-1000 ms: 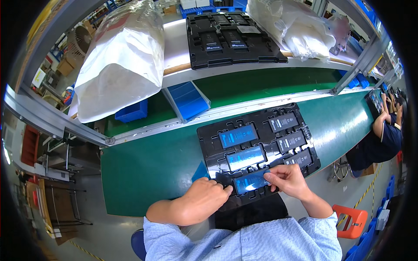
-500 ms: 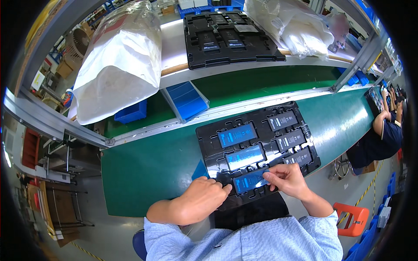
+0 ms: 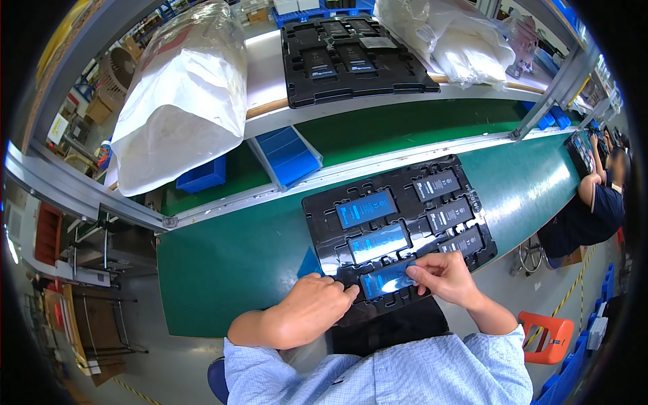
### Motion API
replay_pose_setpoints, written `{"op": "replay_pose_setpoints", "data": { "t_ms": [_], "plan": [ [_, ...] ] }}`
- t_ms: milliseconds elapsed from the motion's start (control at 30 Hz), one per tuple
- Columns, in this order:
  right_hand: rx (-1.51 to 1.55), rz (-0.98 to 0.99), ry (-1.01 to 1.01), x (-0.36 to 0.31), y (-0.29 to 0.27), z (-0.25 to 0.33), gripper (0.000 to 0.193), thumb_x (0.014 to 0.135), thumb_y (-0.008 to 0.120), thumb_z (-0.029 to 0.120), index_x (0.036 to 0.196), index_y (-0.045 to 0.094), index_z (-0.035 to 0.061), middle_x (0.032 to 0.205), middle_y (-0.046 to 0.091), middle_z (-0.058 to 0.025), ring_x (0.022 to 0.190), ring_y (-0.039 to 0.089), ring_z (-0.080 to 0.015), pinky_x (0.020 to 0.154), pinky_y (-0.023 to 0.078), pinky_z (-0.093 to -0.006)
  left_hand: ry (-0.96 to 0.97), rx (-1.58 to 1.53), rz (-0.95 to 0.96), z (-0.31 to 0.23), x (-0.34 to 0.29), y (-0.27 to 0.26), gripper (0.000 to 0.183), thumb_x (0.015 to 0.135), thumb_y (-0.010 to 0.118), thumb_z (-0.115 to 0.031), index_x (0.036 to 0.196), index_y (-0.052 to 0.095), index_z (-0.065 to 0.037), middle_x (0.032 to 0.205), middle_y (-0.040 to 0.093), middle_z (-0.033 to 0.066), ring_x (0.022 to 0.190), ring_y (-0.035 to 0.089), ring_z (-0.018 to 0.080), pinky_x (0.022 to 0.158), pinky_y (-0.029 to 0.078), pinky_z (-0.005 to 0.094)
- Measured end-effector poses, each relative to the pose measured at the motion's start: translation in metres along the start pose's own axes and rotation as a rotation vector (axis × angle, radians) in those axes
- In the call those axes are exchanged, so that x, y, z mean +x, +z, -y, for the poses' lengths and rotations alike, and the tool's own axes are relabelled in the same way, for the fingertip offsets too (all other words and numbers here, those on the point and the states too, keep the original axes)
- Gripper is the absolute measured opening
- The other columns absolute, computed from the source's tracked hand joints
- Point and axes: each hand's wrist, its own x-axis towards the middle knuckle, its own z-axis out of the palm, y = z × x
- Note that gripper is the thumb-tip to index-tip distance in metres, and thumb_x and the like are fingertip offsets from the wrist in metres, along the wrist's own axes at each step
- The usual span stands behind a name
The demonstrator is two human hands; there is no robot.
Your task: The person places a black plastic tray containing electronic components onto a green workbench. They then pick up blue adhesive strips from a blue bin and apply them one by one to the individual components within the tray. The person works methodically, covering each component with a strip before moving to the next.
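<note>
A black moulded tray (image 3: 331,253) lies on the green bench, holding several flat rectangular battery packs in two columns. The right column's packs, such as the far grey battery pack (image 3: 437,185), are bare; those in the left column are covered by shiny blue film (image 3: 366,208). Over the nearest left pack, my right hand (image 3: 447,278) pinches the right end of its blue film (image 3: 386,281) between thumb and fingers. My left hand (image 3: 320,300) is closed at that pack's left end, its fingertips by the tray edge; what they grip is hidden. Beside it shows a loose blue film piece (image 3: 309,263).
A clear-sided holder of blue sheets (image 3: 290,158) leans beyond the tray, near a blue bin (image 3: 202,175). On the shelf above are another black tray (image 3: 358,61) and white plastic bags (image 3: 179,115). Another person (image 3: 597,202) works at far right; an orange stool (image 3: 547,337) stands nearby.
Both hands keep nearly the same place and grip. The bright reflection on the nearest blue film has grown and shifted left.
</note>
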Motion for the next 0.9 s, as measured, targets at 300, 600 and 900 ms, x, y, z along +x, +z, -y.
{"op": "replay_pose_setpoints", "data": {
  "t_ms": [300,600,900],
  "plan": [
    [-0.057,-0.034,-0.009,0.000,0.002,0.005,0.018,0.086,0.067,0.012,0.084,0.069,-0.0058,0.063,0.065,-0.0065,0.054,0.064,-0.0096,0.047,0.049,-0.0220,0.030,0.087,-0.097,-0.003,0.003,0.008,0.036,0.083,0.062,-0.018,0.117,0.059,-0.006,0.068,0.062,0.0067,0.065,0.062,0.0228,0.061,0.047,0.0340],
    [-0.105,-0.055,-0.037,0.000,0.006,0.009,0.016,0.085,0.066,0.010,0.082,0.069,-0.0058,0.060,0.064,-0.0060,0.051,0.062,-0.0091,0.046,0.048,-0.0220,0.020,0.117,-0.106,-0.005,0.004,0.011,0.038,0.081,0.063,-0.018,0.117,0.060,-0.006,0.066,0.061,0.0058,0.063,0.062,0.0214,0.060,0.047,0.0330],
    [-0.777,-0.247,-0.436,-0.004,0.013,0.011,0.023,0.079,0.071,0.020,0.076,0.062,-0.0007,0.060,0.061,-0.0099,0.053,0.063,-0.0229,0.049,0.048,-0.0323,0.016,0.180,-0.129,-0.009,0.007,0.010,0.034,0.083,0.060,-0.019,0.115,0.062,-0.006,0.065,0.061,0.0044,0.063,0.061,0.0198,0.057,0.043,0.0319]
  ]
}}
